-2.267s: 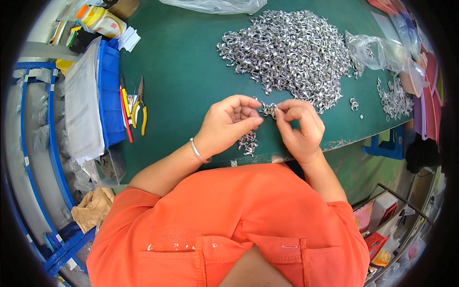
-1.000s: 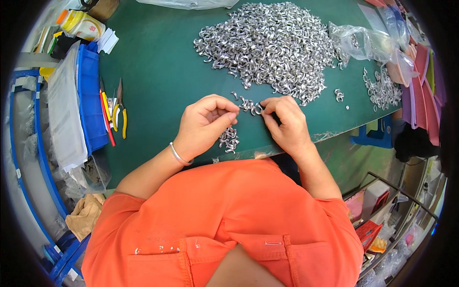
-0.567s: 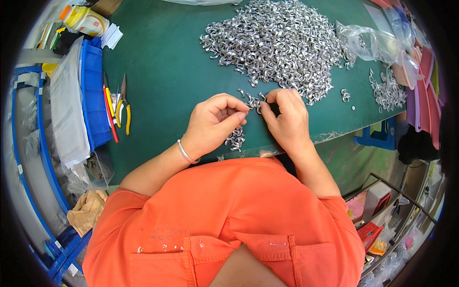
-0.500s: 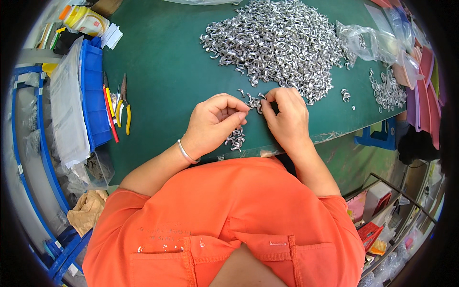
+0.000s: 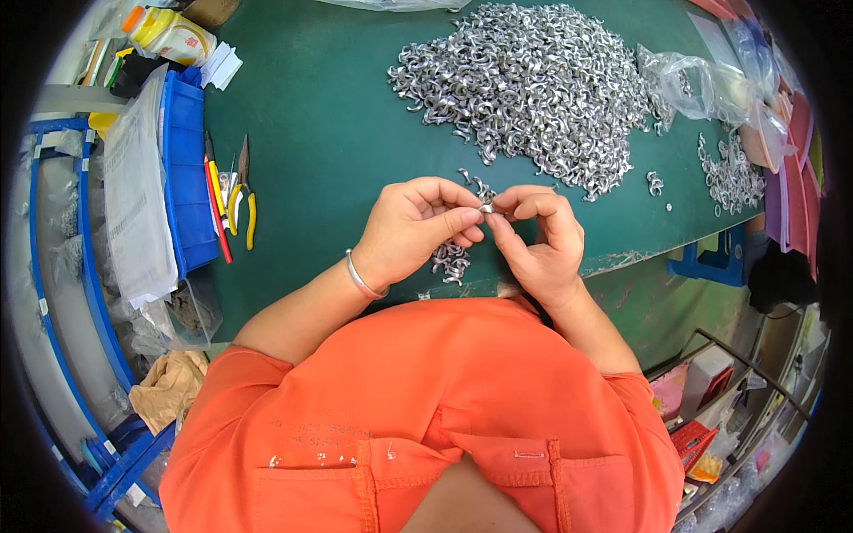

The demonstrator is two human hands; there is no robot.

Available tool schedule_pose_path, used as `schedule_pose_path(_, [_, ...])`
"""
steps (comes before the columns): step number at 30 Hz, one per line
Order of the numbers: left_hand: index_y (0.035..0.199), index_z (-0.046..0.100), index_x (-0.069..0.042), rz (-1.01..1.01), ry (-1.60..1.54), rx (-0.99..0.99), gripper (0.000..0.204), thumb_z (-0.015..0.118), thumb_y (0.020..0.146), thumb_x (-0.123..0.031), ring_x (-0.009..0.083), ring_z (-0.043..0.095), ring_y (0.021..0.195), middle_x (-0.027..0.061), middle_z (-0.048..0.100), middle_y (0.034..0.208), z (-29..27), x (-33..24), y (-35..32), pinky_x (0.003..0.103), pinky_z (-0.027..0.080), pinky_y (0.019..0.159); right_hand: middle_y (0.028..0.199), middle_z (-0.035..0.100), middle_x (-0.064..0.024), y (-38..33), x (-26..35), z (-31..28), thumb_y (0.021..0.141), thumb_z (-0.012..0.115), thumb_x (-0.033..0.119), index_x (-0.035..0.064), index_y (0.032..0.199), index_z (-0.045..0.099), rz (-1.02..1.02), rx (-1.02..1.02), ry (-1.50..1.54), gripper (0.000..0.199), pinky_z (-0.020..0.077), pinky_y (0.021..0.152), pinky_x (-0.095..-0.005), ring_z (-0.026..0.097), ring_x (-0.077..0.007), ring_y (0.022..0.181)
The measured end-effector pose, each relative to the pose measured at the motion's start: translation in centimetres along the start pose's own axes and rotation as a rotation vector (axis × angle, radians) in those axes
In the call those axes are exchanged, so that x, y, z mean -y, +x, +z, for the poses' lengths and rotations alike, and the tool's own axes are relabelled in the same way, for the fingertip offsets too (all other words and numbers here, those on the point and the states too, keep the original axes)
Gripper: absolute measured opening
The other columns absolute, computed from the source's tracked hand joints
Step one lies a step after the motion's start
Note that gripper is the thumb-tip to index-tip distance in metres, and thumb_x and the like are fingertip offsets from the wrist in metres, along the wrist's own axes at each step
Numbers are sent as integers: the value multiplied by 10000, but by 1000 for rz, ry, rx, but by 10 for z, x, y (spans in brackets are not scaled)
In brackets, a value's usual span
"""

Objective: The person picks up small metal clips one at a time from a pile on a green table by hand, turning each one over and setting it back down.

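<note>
left hand (image 5: 416, 229) + right hand (image 5: 538, 238): grip pinched on small metal piece (image 5: 486, 207) | beyond: loose metal heap (image 5: 533, 84) on desk (image 5: 320, 133) | far left: blue bin (image 5: 185, 169), plastic sheet inside

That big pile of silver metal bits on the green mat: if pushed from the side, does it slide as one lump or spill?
Probably spills: the pile is loose curved pieces, with strays already scattered at its edge. The hooked shapes look apt to snag, so clumps may drag along together. Each piece seems small and rigid; both hands pinch one by the fingertips.

The small metal piece (image 5: 487, 207) pinched between both hands is too tiny to make out.
</note>
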State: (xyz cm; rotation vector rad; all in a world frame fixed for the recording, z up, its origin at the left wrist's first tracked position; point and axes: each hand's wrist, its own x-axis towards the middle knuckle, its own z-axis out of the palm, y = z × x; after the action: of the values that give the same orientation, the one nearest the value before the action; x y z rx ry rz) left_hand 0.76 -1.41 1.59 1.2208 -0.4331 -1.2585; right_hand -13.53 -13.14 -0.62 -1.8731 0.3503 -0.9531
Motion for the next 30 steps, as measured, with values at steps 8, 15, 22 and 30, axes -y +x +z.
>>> schedule_pose_path(8, [954, 659, 51, 356, 258, 32, 127, 676, 833, 84, 164, 672, 843, 117, 655, 994, -3, 16, 0, 260, 577, 729, 873, 678, -138, -11, -6, 2, 774, 722, -103, 23, 860, 515, -32, 3, 177, 257, 538, 667, -271, 664, -184, 765])
schedule_pose_path(15, [895, 669, -11, 751, 788, -56, 169, 722, 765, 82, 163, 680, 824, 98, 681, 921, -1, 13, -5, 246, 567, 722, 886, 679, -153, -11, -7, 1, 767, 724, -107, 26, 868, 507, -112, 53, 156, 274, 536, 679, -277, 661, -193, 778])
schedule_pose_path(22, [870, 663, -26, 804, 734, -116, 197, 752, 726, 75, 191, 682, 805, 93, 687, 880, 3, 17, -6, 275, 553, 681, 929, 667, -169, -14, -7, 1, 774, 695, -139, 15, 899, 487, -111, 53, 214, 288, 541, 706, -281, 656, -192, 806])
schedule_pose_path(30, [879, 661, -30, 913, 767, -49, 203, 768, 730, 56, 182, 671, 774, 92, 686, 872, 6, 20, -7, 264, 533, 657, 942, 657, -178, -19, -8, 0, 783, 672, -158, 12, 918, 462, -177, 32, 212, 302, 548, 724, -279, 655, -194, 819])
